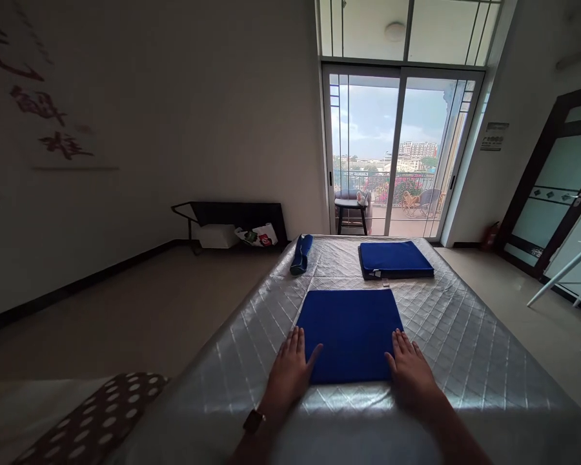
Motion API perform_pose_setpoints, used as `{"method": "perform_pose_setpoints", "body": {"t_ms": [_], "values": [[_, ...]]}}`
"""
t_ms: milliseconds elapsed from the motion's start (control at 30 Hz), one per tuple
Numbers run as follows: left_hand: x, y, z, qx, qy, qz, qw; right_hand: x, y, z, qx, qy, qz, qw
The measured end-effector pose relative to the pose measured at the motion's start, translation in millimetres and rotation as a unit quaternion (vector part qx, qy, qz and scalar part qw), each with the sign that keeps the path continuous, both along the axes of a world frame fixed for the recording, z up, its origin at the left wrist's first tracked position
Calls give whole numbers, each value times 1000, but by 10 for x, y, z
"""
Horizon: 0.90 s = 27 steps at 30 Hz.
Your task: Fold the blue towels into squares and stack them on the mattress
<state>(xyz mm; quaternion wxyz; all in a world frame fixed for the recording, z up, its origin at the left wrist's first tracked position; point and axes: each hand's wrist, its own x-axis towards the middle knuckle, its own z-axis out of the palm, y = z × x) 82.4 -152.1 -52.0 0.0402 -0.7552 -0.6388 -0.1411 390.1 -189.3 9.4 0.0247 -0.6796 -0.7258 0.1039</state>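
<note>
A flat blue rectangular fabric panel (351, 332) lies on the silvery quilted cover (252, 349) in front of me. My left hand (293, 365) rests at its left edge, fingers stretched forward and thumb lying over the blue cloth. At the right edge, my right hand (409, 365) lies with its fingers extended and its thumb touching the panel. Neither hand grips anything. Farther back on the right sits a stack of folded blue fabric (396, 259) with a small white tag. A rolled or folded blue piece (301, 254) lies at the back left of the cover.
Beyond the far edge stand sliding glass doors (399, 155) and a dark stool (352, 210). A black bench-like frame (237, 213) holds a white box (217, 236) at the left wall. Brown polka-dot fabric (97, 416) lies near left; a white-legged table (561, 274) stands right.
</note>
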Motion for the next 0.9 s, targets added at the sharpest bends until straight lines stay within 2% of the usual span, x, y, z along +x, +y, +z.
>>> {"method": "perform_pose_setpoints", "body": {"t_ms": [133, 200, 267, 333, 433, 500, 600, 667, 733, 800, 900], "values": [[46, 13, -2, -12, -4, 9, 1000, -54, 335, 320, 21, -8, 6, 1000], [28, 7, -7, -17, 1, 12, 1000, -87, 564, 394, 23, -7, -7, 1000], [-7, 4, -7, -23, 14, 23, 999, -100, 761, 354, 18, -7, -26, 999], [-19, 26, 24, -32, 28, 60, 997, -92, 889, 222, 24, -7, -35, 999], [152, 140, 172, -37, 35, 96, 994, -57, 962, -3, 50, 12, -29, 998], [455, 271, 323, -27, 30, 48, 998, -39, 961, -81, 61, 21, -27, 998], [1098, 502, 515, -9, 13, -93, 996, -32, 940, -75, 61, 16, -31, 998], [1490, 647, 561, -7, 8, -164, 986, -35, 929, -37, 54, 15, -28, 998], [1725, 772, 536, -27, 11, -184, 982, -39, 926, -10, 46, 20, -24, 998], [1750, 882, 468, -54, 15, -169, 984, -41, 929, -4, 41, 28, -27, 998], [1420, 1023, 366, -68, 13, -132, 989, -46, 941, -15, 39, 39, -37, 998]]}}
